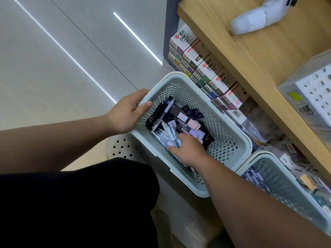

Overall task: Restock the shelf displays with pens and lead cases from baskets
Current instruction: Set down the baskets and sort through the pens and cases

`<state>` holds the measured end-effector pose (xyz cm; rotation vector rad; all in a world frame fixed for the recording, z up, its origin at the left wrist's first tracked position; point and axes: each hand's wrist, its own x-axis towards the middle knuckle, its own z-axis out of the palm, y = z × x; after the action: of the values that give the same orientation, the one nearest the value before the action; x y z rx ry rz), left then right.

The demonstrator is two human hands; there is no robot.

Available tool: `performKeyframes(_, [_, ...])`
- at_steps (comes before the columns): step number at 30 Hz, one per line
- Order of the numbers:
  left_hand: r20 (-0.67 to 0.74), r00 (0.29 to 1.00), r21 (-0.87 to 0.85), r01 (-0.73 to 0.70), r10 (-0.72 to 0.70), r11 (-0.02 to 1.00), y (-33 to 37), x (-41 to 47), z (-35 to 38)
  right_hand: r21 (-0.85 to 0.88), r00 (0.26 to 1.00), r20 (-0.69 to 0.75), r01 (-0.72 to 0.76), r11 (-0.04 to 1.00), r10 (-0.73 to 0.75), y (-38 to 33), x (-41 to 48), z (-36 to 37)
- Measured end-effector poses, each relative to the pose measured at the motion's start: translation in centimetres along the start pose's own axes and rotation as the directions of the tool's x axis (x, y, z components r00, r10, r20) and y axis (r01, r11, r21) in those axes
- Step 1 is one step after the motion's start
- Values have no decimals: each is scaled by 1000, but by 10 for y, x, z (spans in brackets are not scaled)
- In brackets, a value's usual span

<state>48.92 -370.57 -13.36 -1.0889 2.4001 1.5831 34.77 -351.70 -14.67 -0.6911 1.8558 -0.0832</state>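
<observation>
A pale green perforated basket (231, 138) sits in front of me, tilted, holding several pens (167, 130) and dark and pastel lead cases (186, 120). My left hand (128, 113) grips the basket's near-left rim, thumb inside the wall. My right hand (188, 151) reaches down into the basket, its fingers curled round a bunch of pale blue and lilac pens at the bottom. A second basket (279, 179) of the same kind stands at the lower right with more pens inside.
A wooden shelf top (250, 56) runs along the right, with a white device (258, 17) and a clear holed pen display (315, 90) on it. Under it stand rows of boxed stationery (206, 68). A white holed stool (121, 147) shows by my dark-clothed knee.
</observation>
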Motion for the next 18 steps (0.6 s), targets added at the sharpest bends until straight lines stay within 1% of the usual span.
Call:
performKeyframes(6, [9,1000,31,-7,7,999,0,0,0,58,986,164,-54,997,44,-4,-1,-11])
performKeyframes(10, [12,1000,26,-8,8,1000,-2,0,0,101,985,175,-31,994,13,-4,-5,-7])
performKeyframes(12, [7,1000,28,-4,4,1000,-2,1,1,90,992,124,0,996,-12,-3,-6,0])
performKeyframes(14, [2,1000,38,-5,5,999,-3,1,1,128,995,95,16,992,-29,-4,-7,3])
performKeyframes(16, [3,1000,42,-7,6,999,-3,2,1,184,990,137,9,983,-34,-8,-9,-4])
performKeyframes(18, [5,1000,46,-10,9,999,-3,1,2,182,978,207,-22,983,-16,-7,-7,-11])
